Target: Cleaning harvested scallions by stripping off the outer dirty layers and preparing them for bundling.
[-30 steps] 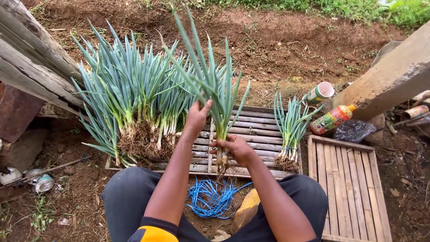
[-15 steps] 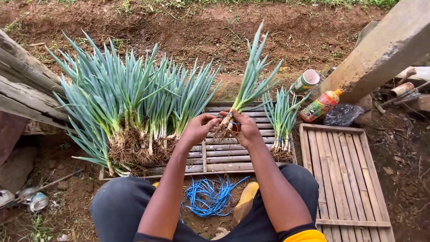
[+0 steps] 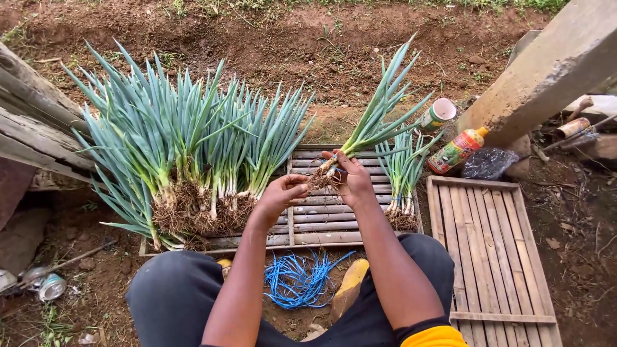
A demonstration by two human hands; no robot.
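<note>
Single head-worn camera, steeply downward, close above the slatted bamboo tray (image 3: 321,222) on brown soil, both forearms entering from the bottom edge.

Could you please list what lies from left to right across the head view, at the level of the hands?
Wooden planks → big pile of green onions → left hand → right hand → small bunch → orange bottle → black bag.

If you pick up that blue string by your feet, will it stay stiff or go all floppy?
Probably floppy: the blue string lies in loose, tangled loops on the dirt. It looks thin, so likely light. Lifting one strand might drag the whole tangle along.
</note>
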